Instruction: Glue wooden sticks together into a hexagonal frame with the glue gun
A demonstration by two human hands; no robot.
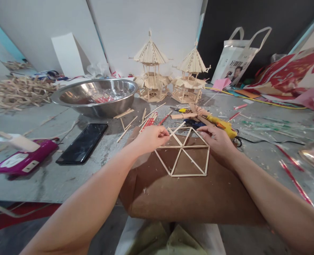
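A grey worktable (72, 179) carries, at its near edge, a brown board (172, 198); farther left, a wide steel basin (101, 110) holding clear plastic (119, 94) and red pieces (101, 98); behind right, a white carry bag (233, 58), contents hidden. A hexagonal stick frame (182, 146) is over the board. The left hand (153, 137) pinches its far-left side; the right hand (218, 140) curls at its far-right edge, grip unclear.

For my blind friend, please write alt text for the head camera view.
A left hand and right hand touch a six-sided stick frame over a brown sheet. Behind are two stick pagodas and a metal bowl.
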